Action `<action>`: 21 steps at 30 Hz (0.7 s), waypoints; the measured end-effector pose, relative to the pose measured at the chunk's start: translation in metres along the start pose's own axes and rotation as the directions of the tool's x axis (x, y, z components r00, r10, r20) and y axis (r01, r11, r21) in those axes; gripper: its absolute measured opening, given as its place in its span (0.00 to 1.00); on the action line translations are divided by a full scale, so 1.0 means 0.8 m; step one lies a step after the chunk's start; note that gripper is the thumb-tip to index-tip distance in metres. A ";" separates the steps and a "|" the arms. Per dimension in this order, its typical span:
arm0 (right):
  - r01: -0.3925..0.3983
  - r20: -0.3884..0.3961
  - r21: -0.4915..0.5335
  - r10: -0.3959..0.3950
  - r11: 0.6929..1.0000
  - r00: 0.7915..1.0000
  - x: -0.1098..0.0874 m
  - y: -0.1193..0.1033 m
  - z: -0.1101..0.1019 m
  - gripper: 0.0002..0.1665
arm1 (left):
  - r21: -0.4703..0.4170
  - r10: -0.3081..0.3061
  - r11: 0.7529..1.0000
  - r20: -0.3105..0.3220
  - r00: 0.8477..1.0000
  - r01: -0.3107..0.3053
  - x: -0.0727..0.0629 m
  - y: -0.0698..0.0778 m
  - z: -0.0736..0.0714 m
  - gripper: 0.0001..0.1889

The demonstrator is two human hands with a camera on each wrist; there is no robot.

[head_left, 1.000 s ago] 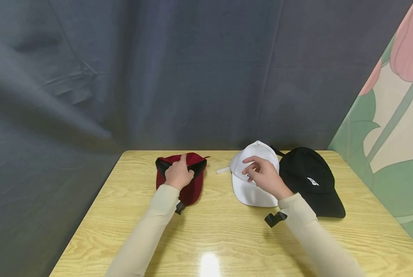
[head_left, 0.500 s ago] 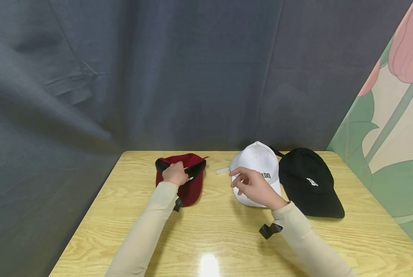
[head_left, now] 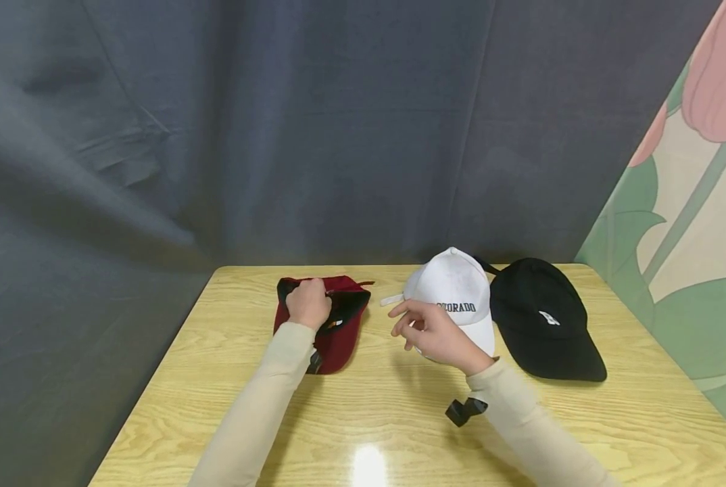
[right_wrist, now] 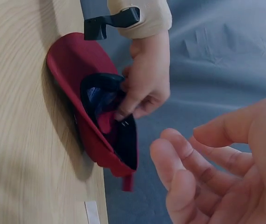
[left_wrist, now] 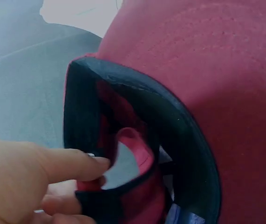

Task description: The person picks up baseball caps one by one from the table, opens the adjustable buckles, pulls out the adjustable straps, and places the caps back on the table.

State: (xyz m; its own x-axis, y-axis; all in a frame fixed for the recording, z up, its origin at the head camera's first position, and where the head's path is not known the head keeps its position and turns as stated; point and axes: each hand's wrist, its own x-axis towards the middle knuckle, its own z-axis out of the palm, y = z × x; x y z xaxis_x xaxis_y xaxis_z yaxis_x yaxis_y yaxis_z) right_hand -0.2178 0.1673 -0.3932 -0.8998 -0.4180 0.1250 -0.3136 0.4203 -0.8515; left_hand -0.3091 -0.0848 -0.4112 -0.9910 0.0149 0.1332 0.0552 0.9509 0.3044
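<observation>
Nearest: wooden tabletop (head_left: 363,409), a broad stretch of wood between the two sleeves, with a bright glare patch toward the near side; right hand (head_left: 432,333) raised in front of the white cap (head_left: 451,283) and partly covering its brim; its fingers loosely bent, thumb and fingertips apart; in the right wrist view it stands apart from the red cap (head_left: 341,348).

Left hand (head_left: 308,304) pinches the red cap's rear rim at the strap opening, thumb inside; cap lies on the left part of the table, inside facing up, brim toward the person; its underside is hidden, so full contact with the wood cannot be told; wood extends from it to the left table edge, and a narrower strip separates it from the white strap (head_left: 391,299).

White cap and black cap (head_left: 542,338) meet edge to edge; wood shows between the black brim and the right table edge; far edge runs close behind all three caps; dark curtain (head_left: 339,135) beyond.
</observation>
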 end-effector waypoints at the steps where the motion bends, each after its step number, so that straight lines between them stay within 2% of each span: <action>1: -0.004 -0.006 0.000 0.004 1.000 1.000 0.000 -0.001 0.002 0.14 | -0.007 0.018 1.000 -0.028 0.999 -0.019 -0.002 0.001 -0.001 0.09; 5: -0.006 -0.055 -0.019 0.005 1.000 0.998 0.001 -0.005 0.006 0.12 | -0.040 0.099 0.994 -0.154 0.983 -0.107 -0.008 0.004 -0.006 0.05; 10: -0.004 -0.133 -0.085 -0.007 0.996 0.991 0.005 -0.009 0.010 0.13 | -0.067 0.166 0.979 -0.280 0.946 -0.192 -0.016 0.014 -0.015 0.04; 17: 0.048 -0.222 -0.185 -0.089 0.982 0.971 0.011 -0.014 0.016 0.18 | -0.080 0.214 0.963 -0.361 0.908 -0.258 -0.032 0.032 -0.026 0.04; 21: 0.082 -0.275 -0.223 -0.143 0.971 0.951 0.015 -0.017 0.021 0.21 | -0.073 0.236 0.955 -0.392 0.889 -0.286 -0.043 0.045 -0.032 0.05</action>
State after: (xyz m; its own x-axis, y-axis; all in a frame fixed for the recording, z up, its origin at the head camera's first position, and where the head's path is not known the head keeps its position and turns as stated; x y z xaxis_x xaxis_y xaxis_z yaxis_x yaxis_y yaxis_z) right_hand -0.2193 0.1431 -0.3884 -0.8941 -0.2358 0.3807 -0.4456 0.5535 -0.7036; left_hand -0.2699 -0.0588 -0.3807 -0.8201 0.1168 0.5602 0.3454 0.8815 0.3218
